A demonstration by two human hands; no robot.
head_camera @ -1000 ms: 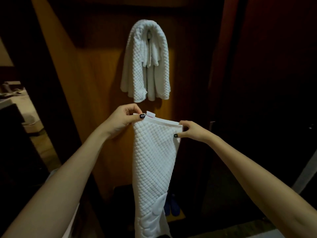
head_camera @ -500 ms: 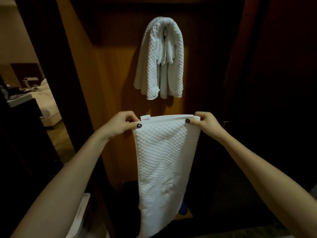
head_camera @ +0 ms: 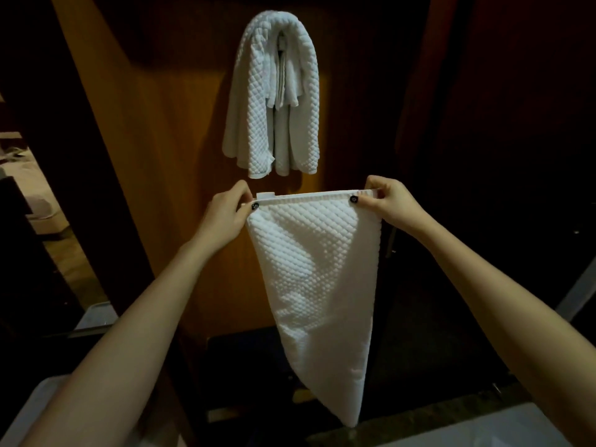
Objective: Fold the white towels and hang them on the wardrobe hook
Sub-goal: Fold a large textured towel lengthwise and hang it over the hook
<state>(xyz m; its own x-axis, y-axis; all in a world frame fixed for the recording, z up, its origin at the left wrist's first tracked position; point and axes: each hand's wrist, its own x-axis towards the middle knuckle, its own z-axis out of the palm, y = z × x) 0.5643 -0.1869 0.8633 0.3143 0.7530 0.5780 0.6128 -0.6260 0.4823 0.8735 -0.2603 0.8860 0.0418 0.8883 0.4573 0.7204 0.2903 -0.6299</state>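
A white waffle-textured towel [head_camera: 317, 279] hangs folded lengthwise in front of me, its top edge stretched level. My left hand [head_camera: 227, 216] pinches its top left corner beside a small label, and my right hand [head_camera: 387, 203] pinches its top right corner. The towel narrows to a point near the floor. Above it, other white towels [head_camera: 274, 95] hang draped over the wardrobe hook, which is hidden under them, on the wooden wardrobe panel [head_camera: 145, 140].
The wardrobe interior to the right is dark. A bed [head_camera: 29, 195] shows through the gap at far left. A pale container edge [head_camera: 96, 317] sits low on the left, and another pale surface [head_camera: 483, 427] lies at the bottom right.
My hands have drawn apart, pulling the towel's top edge wide and taut. The towel's lower part has swung to the right and tapered.
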